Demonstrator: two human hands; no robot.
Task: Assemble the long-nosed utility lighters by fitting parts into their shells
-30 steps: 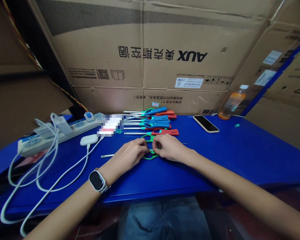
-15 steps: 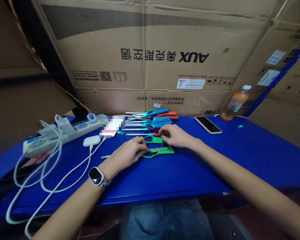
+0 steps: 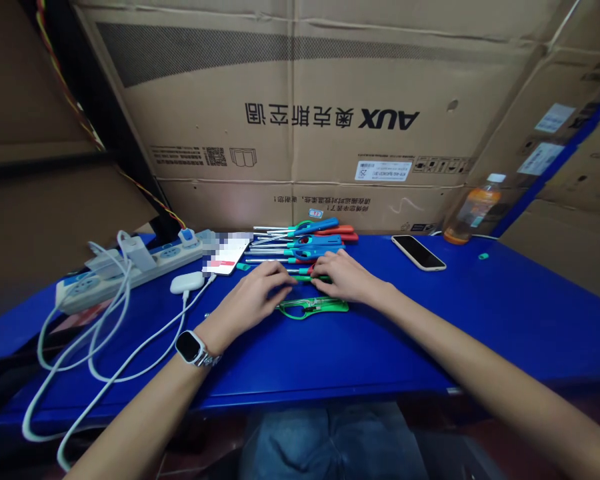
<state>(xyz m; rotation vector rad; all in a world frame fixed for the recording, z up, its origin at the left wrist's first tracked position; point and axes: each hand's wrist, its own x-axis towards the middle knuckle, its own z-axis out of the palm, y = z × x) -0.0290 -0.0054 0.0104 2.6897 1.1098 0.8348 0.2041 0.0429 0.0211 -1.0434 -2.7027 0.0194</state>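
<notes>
My right hand (image 3: 344, 275) is closed on a green lighter shell half (image 3: 314, 278), which shows as a narrow strip, tilted nearly edge-on. At its left end are the fingertips of my left hand (image 3: 260, 288), curled in a pinch; the exact contact is partly hidden. Below both hands, an opened long-nozzle lighter (image 3: 326, 305) lies in its green half shell with the inner parts exposed. My left hand covers most of its metal tube. Just beyond my fingers rest a red-handled lighter (image 3: 300, 271) and a row of blue-handled lighters (image 3: 320, 250), with tubes pointing left.
On the left are a power strip (image 3: 145, 270), white cables (image 3: 123, 313), a white charging case (image 3: 187, 283) and a white device (image 3: 227, 257). To the right lie a phone (image 3: 419, 253), a drink bottle (image 3: 475, 210) and a small teal piece (image 3: 483, 256). Cardboard (image 3: 330, 80) walls the back.
My left hand has moved up and left, off the opened green lighter. The green shell half, flatter before, is now tilted edge-on by my right hand. The view has shifted slightly.
</notes>
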